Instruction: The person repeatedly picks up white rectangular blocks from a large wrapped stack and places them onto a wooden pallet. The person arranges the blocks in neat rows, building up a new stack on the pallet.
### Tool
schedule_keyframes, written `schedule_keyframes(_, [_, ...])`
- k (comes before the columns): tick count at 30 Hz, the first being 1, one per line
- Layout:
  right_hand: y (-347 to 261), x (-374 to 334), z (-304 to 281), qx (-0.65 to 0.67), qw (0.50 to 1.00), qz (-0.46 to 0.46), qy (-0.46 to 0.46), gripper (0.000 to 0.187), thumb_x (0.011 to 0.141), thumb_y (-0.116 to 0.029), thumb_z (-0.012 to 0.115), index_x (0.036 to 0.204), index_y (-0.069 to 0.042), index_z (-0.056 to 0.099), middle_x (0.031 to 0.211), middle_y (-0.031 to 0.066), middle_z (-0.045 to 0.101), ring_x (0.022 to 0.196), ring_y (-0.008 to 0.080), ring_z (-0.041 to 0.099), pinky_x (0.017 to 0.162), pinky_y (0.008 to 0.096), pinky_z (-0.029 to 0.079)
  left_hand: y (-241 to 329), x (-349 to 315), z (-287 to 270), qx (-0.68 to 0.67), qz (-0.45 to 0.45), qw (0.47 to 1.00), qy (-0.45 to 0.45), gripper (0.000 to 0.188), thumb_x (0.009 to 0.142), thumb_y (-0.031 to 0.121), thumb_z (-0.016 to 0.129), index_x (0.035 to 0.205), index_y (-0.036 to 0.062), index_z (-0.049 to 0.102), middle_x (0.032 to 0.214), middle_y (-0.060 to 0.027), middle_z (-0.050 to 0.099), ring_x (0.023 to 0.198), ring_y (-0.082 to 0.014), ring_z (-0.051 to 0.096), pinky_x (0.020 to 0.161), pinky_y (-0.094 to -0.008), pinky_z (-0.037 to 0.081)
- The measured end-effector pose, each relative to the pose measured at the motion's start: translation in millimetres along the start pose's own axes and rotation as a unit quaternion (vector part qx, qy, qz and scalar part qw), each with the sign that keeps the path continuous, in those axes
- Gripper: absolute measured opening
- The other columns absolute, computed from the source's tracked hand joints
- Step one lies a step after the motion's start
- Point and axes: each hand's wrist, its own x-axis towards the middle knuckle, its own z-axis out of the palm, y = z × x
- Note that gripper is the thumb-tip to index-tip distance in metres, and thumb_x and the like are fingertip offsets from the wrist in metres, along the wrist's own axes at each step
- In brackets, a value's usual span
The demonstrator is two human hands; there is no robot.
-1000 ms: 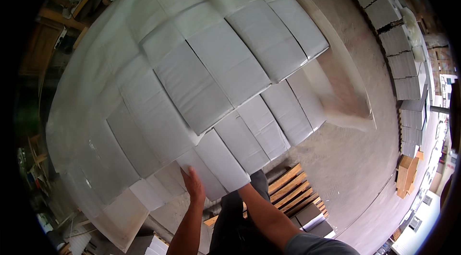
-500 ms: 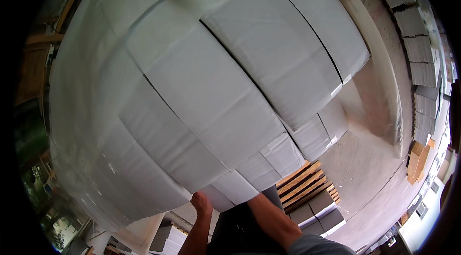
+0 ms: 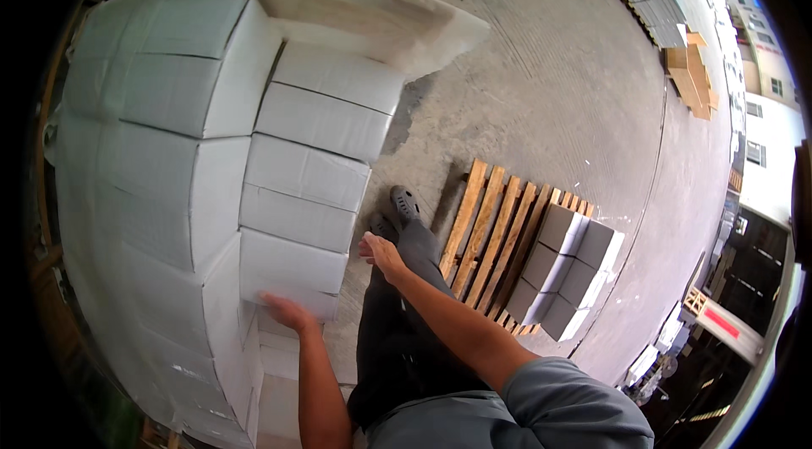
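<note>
White cartons rise in a large stack on my left, with a lower tier facing me. My left hand (image 3: 289,312) is at the end of a low white carton (image 3: 292,261), its fingers stretched out and a little blurred; I cannot tell whether it touches the carton. My right hand (image 3: 382,256) hangs above my dark trousers, just right of that same carton, with nothing in it and its fingers loosely apart. More white cartons (image 3: 304,172) lie in the lower tier beyond, and taller white cartons (image 3: 222,195) stand behind them.
A wooden pallet (image 3: 482,233) lies on the concrete floor (image 3: 516,77) to my right, with several smaller white boxes (image 3: 558,267) on its right end. Translucent plastic wrap (image 3: 338,5) hangs over the far side of the stack. A brown open carton (image 3: 689,77) stands at far right.
My view has turned right and drawn back from the stack, bringing the whole pallet and my feet into sight. Both hands have come away from the stack's lower edge, where cartons partly hid them.
</note>
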Motion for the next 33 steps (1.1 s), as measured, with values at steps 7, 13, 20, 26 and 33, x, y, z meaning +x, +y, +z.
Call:
schedule_keyframes(7, [35.5,-78.4,-156.3,0.147,0.980,0.026,0.131,0.045,0.090,-0.042,0.048,0.107,-0.001,0.054,0.094,0.0096,0.062,0.079,0.0190,0.061,0.068,0.0310,0.048,-17.1,6.8,-3.8,0.135,0.052,0.988,0.060,0.080,0.089,0.059,0.034,0.116,-0.0155,0.046,0.116,-0.0325,0.050,0.105,-0.0418,0.052,0.092,-0.0421,0.042])
schedule_keyframes(13, [108.2,-151.2,-236.4,0.141,0.965,0.050,0.217,0.042,0.091,-0.036,0.048,0.108,0.002,0.050,0.100,0.0137,0.060,0.084,0.0232,0.061,0.071,0.0347,0.049,-33.7,29.9,-7.8,0.189,0.059,0.978,0.062,0.084,0.087,0.064,0.029,0.115,-0.0139,0.047,0.116,-0.0317,0.051,0.105,-0.0418,0.052,0.092,-0.0437,0.042])
schedule_keyframes(20, [126.2,-210.7,-229.2,0.170,0.966,0.032,0.194,0.040,0.088,-0.033,0.054,0.110,0.001,0.053,0.095,0.0093,0.062,0.080,0.0173,0.061,0.066,0.0284,0.048,-45.2,53.1,-24.7,0.220,0.058,0.974,-0.007,0.094,0.084,0.070,0.025,0.120,-0.0152,0.042,0.119,-0.0300,0.049,0.106,-0.0435,0.052,0.090,-0.0505,0.042])
schedule_keyframes(26, [85.5,-278.7,-212.8,0.187,0.972,-0.123,0.076,0.041,0.087,-0.026,0.058,0.117,0.000,0.050,0.097,0.0090,0.061,0.085,0.0170,0.060,0.075,0.0295,0.048,-20.3,69.0,-58.3,0.235,-0.114,0.934,-0.244,0.088,0.084,0.070,0.022,0.126,-0.0059,0.040,0.112,-0.0283,0.053,0.100,-0.0519,0.051,0.076,-0.0628,0.041])
schedule_keyframes(33, [-56.1,-506.8,-137.2,0.182,0.858,-0.461,-0.138,0.037,0.080,-0.019,0.067,0.109,0.000,0.055,0.087,0.0077,0.060,0.084,0.0157,0.057,0.076,0.0290,0.045,-90.5,15.2,-165.0,0.492,0.244,0.778,-0.307,0.049,0.084,0.047,0.046,0.098,0.0020,0.057,0.102,-0.0226,0.061,0.098,-0.0399,0.056,0.084,-0.0459,0.045])
